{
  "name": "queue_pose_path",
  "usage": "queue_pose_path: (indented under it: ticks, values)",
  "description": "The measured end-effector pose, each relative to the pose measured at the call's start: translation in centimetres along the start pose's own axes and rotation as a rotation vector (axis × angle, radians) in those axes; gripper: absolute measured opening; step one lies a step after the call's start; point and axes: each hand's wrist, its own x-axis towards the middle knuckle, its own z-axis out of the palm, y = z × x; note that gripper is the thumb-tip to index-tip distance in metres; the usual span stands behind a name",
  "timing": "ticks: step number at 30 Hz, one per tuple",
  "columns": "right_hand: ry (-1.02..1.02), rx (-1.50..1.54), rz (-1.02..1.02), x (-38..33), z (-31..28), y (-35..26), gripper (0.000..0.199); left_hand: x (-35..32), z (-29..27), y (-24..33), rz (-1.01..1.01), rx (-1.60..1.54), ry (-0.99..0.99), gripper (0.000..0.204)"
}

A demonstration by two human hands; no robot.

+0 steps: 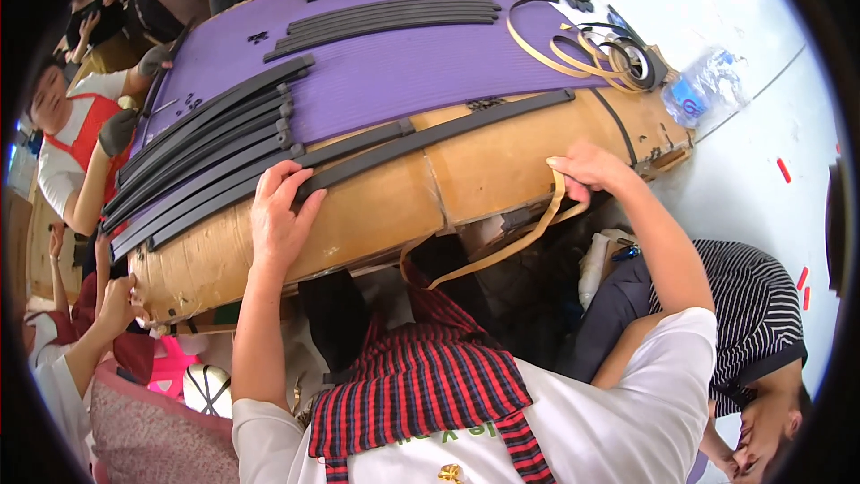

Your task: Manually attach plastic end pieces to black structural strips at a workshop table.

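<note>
A mat lies on the cardboard-covered table; long strips rest at its left, more strips behind; coiled bands sit far right, a bottle beside them, seemingly on the floor.

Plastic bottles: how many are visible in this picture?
1. A clear plastic bottle with a blue label lies at the far right, beside the cardboard sheet. Others may be hidden.

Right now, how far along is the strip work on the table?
Done: black strips lie stacked on the purple mat. In hand: left hand presses a long black strip to cardboard; right hand pulls tan tape. Left: its far end; loose tape coils.
</note>
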Motion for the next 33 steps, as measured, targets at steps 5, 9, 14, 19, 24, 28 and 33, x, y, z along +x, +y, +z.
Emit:
queue_pose_path:
  ticks: [5, 9, 14, 19, 24, 28, 33]
  values:
    - [0.297, -0.516, 0.061, -1.6, -0.6, 0.1, 0.057, 0.9, -0.8, -0.1, -0.031, -0.174, -0.101, 0.037]
    - [0.684, -0.475, -0.65, -2.1, 4.1, -6.4, 0.025, 0.5, -1.1, -1.3, -0.029, -0.177, -0.142, 0.031]
    - [0.708, -0.561, -1.401, 1.0, 11.0, -14.9, 0.023, -0.3, -0.2, -2.0, 0.121, -0.059, 0.027, 0.027]
    - [0.487, -0.575, -1.276, 4.3, 12.3, -16.0, 0.031, -0.2, -0.5, -1.1, 0.144, -0.088, 0.027, 0.028]
    - [0.509, -0.52, -1.447, 3.8, 10.8, -17.3, 0.03, 0.2, -1.9, 0.4, 0.03, -0.326, 0.12, 0.029]
    - [0.612, -0.661, -1.402, -1.9, 8.5, -19.5, 0.031, 0.0, -4.2, 3.0, -0.143, -0.794, 0.191, 0.028]
    - [0.601, -0.584, -1.275, -9.0, 9.8, -20.3, 0.032, -1.7, -5.0, 5.9, -0.121, -1.629, 0.3, 0.032]
